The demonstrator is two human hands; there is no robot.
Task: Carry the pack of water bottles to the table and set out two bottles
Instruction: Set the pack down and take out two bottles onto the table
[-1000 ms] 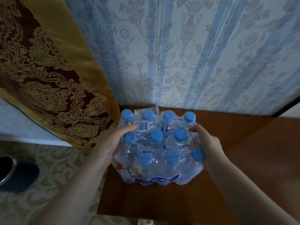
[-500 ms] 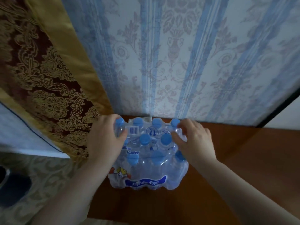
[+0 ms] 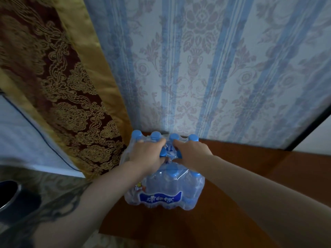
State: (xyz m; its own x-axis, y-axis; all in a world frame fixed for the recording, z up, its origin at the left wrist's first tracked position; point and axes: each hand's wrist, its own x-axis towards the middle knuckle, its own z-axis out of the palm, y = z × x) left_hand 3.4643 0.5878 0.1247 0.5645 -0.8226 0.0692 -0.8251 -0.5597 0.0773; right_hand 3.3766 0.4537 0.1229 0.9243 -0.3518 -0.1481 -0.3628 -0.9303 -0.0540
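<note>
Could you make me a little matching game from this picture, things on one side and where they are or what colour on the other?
Things:
1. bottle caps
2. table
3. curtain
4. left hand

Descriptions:
A. dark red and gold, left of the wall
B. light blue
C. brown wood, under the pack of water bottles
D. gripping the plastic wrap on top of the pack

Pairs: 1-B, 2-C, 3-A, 4-D

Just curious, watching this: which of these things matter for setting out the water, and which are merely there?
Part of the job:
pack of water bottles
wooden table
left hand
right hand

Merely there:
gold-patterned curtain
striped wallpaper
dark bin on the floor
</note>
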